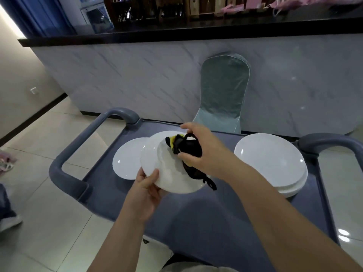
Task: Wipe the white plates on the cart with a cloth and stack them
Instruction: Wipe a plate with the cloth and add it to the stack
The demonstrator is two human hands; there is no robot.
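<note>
The left hand [146,190] pinches the near rim of a tilted white plate [169,165] above the cart [196,213], while the right hand's [202,152] fingers clutch a black cloth [188,148] against it. The glazed plate looks stiff, slippery and breakable, so the rim is the safest hold.

- Bar counter front [137,79]: pale grey panel with marble veining, glossy.
- Countertop [176,34]: black, runs the full width of the view.
- Shelving [137,10] behind the counter: dark, holds bottles; detail is blurred.
- Pink bags [235,6]: lying on the countertop, right of centre.
- Curtain [39,14]: blue, upper left corner.
- Chair [224,91]: pale teal fabric cover, back against the counter front.
- Left wall [17,75]: beige, with a white wall plate [33,90] and dark skirting [33,116].
- Floor [49,134]: large pale tiles, shiny, showing light reflections at right.
</note>
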